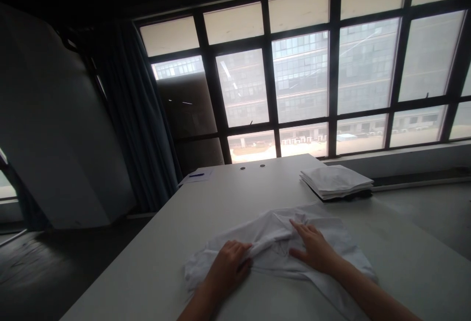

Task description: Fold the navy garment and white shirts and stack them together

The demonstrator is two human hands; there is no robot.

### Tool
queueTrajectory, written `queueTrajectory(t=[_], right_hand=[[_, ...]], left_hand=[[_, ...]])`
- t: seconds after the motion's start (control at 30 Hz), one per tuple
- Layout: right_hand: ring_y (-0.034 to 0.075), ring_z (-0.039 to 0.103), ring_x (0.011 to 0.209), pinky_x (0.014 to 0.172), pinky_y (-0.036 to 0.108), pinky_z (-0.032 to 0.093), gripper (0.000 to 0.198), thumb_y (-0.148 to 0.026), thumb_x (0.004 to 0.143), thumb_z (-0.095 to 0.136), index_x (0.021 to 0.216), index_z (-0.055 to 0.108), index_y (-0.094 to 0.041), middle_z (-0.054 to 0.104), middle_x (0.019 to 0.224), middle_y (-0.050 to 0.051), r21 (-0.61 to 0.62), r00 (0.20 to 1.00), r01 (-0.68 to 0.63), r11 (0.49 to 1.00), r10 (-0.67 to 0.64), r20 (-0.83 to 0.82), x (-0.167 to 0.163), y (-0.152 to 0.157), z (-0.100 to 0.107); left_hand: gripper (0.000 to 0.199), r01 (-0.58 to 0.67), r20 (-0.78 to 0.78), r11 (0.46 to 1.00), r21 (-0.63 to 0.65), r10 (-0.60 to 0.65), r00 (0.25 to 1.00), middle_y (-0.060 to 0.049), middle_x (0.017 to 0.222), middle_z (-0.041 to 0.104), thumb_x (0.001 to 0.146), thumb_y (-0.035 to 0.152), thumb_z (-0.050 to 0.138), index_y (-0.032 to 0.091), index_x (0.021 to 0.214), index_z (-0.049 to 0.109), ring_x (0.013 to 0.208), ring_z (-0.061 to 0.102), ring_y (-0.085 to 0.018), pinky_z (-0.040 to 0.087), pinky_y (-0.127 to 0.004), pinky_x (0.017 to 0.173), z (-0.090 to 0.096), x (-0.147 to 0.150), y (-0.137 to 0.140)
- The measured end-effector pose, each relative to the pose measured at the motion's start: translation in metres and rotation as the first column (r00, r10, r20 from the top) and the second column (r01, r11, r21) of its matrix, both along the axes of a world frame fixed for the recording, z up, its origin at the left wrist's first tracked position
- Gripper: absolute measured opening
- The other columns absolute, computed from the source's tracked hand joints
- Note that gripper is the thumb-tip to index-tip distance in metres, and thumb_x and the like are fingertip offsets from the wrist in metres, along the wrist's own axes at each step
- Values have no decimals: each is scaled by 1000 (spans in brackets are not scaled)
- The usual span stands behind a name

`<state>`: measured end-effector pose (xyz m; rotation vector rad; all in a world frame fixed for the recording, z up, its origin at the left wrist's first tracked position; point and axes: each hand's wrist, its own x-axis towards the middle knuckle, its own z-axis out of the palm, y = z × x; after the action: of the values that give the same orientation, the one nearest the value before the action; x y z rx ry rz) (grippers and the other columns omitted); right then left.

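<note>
A crumpled white garment (268, 232), perhaps a shirt, is spread across the white table in front of me. My left hand (230, 264) is at its left part, fingers curled and closed on a raised fold of the fabric. On the right part rests my right hand (316, 250), open, with its fingers stretched and the thumb apart, touching the cloth. One end of the garment trails toward me beneath my right forearm, which hides some of it.
A stack of folded white cloth (334, 181) sits on something dark at the table's right edge. Paper with a dark blue pen (196, 174) lies at the far left corner. Two round cable holes (262, 166) mark the far end of the table (165, 242). Windows and a blue curtain (136, 115) stand behind.
</note>
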<state>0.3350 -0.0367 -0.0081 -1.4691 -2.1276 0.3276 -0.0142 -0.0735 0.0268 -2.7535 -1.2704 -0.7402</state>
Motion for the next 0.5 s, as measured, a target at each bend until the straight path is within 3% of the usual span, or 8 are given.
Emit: queueTrajectory(t=[0.1, 0.17, 0.27, 0.33, 0.4, 0.5], right_hand=[[31, 60, 117, 104, 46, 43, 59, -27, 87, 59, 146, 53, -27, 70, 124, 10, 49, 999, 4, 999, -6, 35, -2, 1, 3], [29, 62, 111, 99, 43, 44, 44, -18, 87, 53, 127, 68, -27, 73, 112, 9, 44, 996, -37, 998, 34, 83, -2, 1, 9], [26, 62, 103, 93, 40, 44, 30, -18, 88, 48, 101, 74, -25, 72, 100, 7, 38, 988, -85, 996, 79, 132, -1, 0, 19], [26, 60, 102, 93, 40, 45, 25, -21, 89, 48, 97, 72, -24, 69, 100, 8, 88, 993, -52, 995, 43, 107, 1, 1, 27], [27, 58, 105, 95, 42, 45, 23, -22, 88, 48, 98, 69, -23, 67, 107, 10, 175, 1000, -9, 984, 6, 15, 4, 3, 37], [27, 59, 110, 98, 43, 46, 21, -25, 88, 46, 99, 63, -22, 66, 115, 12, 276, 981, 20, 961, 35, -191, 11, 3, 57]], left_hand=[[28, 44, -27, 999, 27, -43, 999, -5, 94, 69, 86, 14, 56, 24, 110, 63, 92, 61, -24, 48, -40, 87, 0, 4, -2], [25, 86, -48, 994, 64, -83, 995, -5, 89, 66, 78, 11, 55, 23, 99, 61, 87, 58, -23, 46, -38, 83, 0, 7, -4], [22, 134, -55, 983, 125, -128, 990, -4, 81, 63, 69, 13, 56, 23, 88, 55, 79, 57, -23, 45, -36, 76, 0, 9, -6], [18, 125, -42, 980, 156, -119, 992, -2, 75, 61, 69, 15, 57, 23, 84, 52, 72, 57, -21, 45, -32, 70, -2, 7, -6], [16, 59, -6, 982, 182, -59, 998, -1, 75, 63, 75, 17, 59, 23, 89, 55, 69, 60, -20, 45, -30, 66, -2, 3, -4], [31, -59, 42, 975, 216, 51, 998, -3, 90, 70, 84, 20, 59, 22, 115, 57, 78, 66, -20, 49, -28, 70, 3, -8, 3]])
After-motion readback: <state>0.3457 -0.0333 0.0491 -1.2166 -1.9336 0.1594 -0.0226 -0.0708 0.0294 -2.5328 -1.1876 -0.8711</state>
